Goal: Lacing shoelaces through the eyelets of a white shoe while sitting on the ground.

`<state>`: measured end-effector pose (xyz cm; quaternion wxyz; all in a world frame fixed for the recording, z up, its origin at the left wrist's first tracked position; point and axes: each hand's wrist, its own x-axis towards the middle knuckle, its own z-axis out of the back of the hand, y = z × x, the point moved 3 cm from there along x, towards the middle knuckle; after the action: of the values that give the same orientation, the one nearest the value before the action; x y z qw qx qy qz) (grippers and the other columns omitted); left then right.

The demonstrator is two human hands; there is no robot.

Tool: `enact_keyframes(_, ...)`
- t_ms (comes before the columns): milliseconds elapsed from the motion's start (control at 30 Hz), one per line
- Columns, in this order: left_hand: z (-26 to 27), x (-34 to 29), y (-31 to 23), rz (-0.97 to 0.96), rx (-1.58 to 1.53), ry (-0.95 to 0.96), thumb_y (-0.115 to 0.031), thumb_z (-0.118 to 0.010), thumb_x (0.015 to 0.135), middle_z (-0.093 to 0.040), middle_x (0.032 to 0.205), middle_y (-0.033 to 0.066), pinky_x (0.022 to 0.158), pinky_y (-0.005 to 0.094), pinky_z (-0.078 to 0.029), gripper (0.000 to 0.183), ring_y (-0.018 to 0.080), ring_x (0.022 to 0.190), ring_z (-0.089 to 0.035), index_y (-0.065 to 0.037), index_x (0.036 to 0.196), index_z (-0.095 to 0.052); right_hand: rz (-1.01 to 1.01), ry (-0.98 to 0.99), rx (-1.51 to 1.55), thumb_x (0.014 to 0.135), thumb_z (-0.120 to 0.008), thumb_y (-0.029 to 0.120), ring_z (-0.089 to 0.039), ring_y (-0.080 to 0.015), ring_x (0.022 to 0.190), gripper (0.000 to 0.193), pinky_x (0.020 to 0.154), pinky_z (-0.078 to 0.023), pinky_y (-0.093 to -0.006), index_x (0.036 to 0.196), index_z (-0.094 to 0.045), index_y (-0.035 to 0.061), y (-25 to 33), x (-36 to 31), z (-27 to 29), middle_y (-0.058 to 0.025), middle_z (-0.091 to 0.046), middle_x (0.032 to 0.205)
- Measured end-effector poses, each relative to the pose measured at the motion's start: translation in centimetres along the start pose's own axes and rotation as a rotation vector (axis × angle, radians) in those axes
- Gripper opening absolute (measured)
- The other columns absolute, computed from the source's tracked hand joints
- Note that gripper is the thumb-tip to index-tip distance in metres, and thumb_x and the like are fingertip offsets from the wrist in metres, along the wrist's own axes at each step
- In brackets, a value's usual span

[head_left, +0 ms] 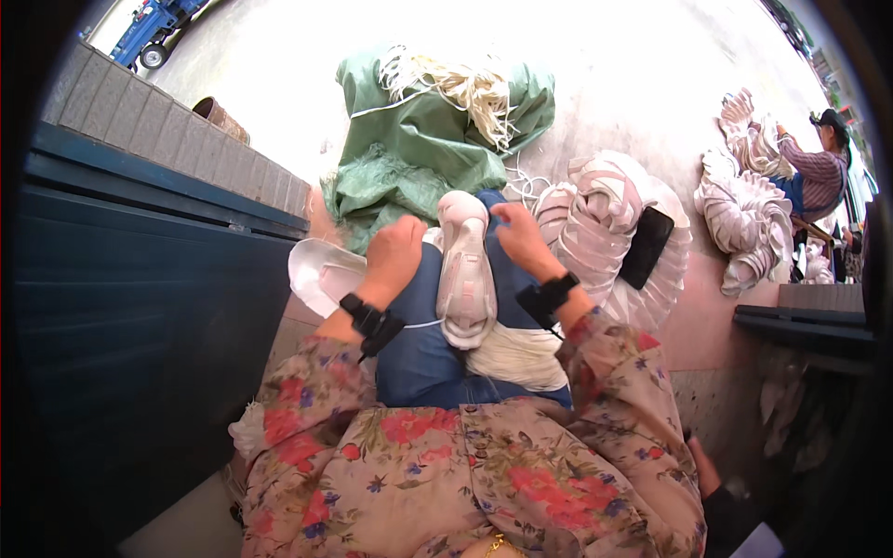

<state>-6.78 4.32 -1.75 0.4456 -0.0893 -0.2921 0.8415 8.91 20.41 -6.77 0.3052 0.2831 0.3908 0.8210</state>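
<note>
A pale pinkish-white shoe upper [465, 279] lies lengthwise over my thighs, its rounded end pointing away from me. My left hand [396, 251] is curled closed beside its far left part. My right hand [519, 234] is on the other side, fingers bent together near the rounded end. What either hand pinches, if anything, is too small to make out. A thin white cord [423, 325] runs from near my left wrist to the near end of the upper. A bundle of cream laces [521, 358] lies across my right thigh. Another white upper [326, 276] sits left of my left hand.
Ahead stands a green sack [419, 139] topped with loose cream laces [465, 84]. Stacked uppers [595, 223] stand at right, a black phone [646, 246] resting on them. Farther right, a person [823, 172] sits by more stacks [744, 219]. A dark blue panel [149, 325] borders my left.
</note>
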Motion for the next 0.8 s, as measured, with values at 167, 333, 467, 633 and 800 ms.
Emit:
enact_keyframes(167, -1.0, -7.4, -2.2, 0.025, 0.011, 0.394, -0.031, -0.062, 0.082, -0.062, 0.071, 0.0239, 0.064, 0.0496, -0.049, 0.032, 0.0416, 0.071, -0.062, 0.0, 0.077, -0.057, -0.153, 0.546, -0.287, 0.076, -0.066, 0.027, -0.058, -0.0298, 0.079, 0.024, 0.069, -0.044, -0.0396, 0.086, -0.063, 0.0048, 5.1, -7.7, 3.2, -0.0114, -0.061, 0.076)
enact_keyframes(333, -4.3, -7.9, -2.5, -0.028, -0.028, 0.281, -0.022, -0.062, 0.08, -0.06, 0.068, 0.025, 0.062, 0.0501, -0.047, 0.025, 0.0444, 0.07, -0.059, 0.002, 0.074, -0.057, 0.124, 0.298, -0.435, 0.081, -0.062, 0.026, -0.055, -0.0296, 0.065, 0.019, 0.063, -0.038, -0.0418, 0.077, -0.057, 0.0078, 5.7, -10.0, 1.7, -0.0105, -0.056, 0.063)
enact_keyframes(467, -4.3, -7.5, -1.7, 0.012, -0.093, 0.323, -0.02, -0.059, 0.082, -0.06, 0.067, 0.025, 0.06, 0.0484, -0.048, 0.026, 0.0427, 0.068, -0.06, 0.005, 0.078, -0.057, 0.023, 0.427, -0.296, 0.085, -0.055, 0.019, -0.057, -0.0345, 0.068, 0.016, 0.065, -0.042, -0.0422, 0.079, -0.062, 0.0071, 3.1, -8.5, 1.9, -0.0125, -0.06, 0.069)
enact_keyframes(633, -1.6, -8.0, -2.5, 0.027, -0.058, 0.357, -0.022, -0.059, 0.085, -0.063, 0.071, 0.0201, 0.062, 0.0433, -0.049, 0.024, 0.0372, 0.07, -0.062, 0.002, 0.086, -0.06, 0.064, 0.418, -0.306, 0.082, -0.056, 0.02, -0.057, -0.0311, 0.079, 0.017, 0.07, -0.046, -0.0418, 0.076, -0.066, 0.007, 4.2, -10.7, 7.5, -0.0119, -0.062, 0.077)
enact_keyframes(800, -1.1, -8.2, -5.4, -0.203, -0.061, 0.346, -0.018, -0.057, 0.085, -0.063, 0.081, 0.0192, 0.068, 0.0434, -0.048, 0.018, 0.0362, 0.078, -0.062, -0.002, 0.087, -0.063, 0.095, 0.444, -0.288, 0.075, -0.066, 0.02, -0.056, -0.028, 0.078, 0.011, 0.069, -0.045, -0.0394, 0.075, -0.065, 0.009, 5.6, -14.4, 8.9, -0.0069, -0.059, 0.074)
